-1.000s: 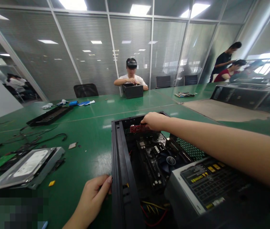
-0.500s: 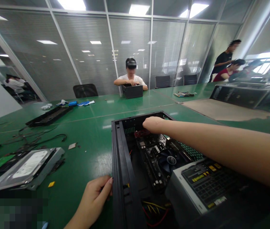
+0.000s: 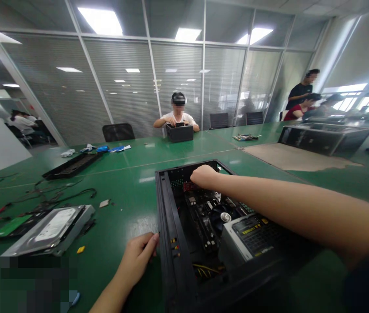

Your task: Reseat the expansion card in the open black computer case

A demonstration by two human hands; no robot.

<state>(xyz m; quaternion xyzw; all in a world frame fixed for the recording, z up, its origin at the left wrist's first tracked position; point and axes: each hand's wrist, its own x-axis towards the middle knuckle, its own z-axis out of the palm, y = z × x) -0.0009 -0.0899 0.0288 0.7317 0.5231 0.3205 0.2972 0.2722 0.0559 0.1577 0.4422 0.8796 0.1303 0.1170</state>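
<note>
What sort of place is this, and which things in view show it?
Probably a shared electronics workroom or training room: an open computer case sits on a green table, a hard drive lies to its left, and across the table another person works at a dark box.

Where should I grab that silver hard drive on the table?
Probably by its two long edges, coming from above: the hard drive lies flat with its white label facing up, and the green circuit board lies close by on its left.
</note>
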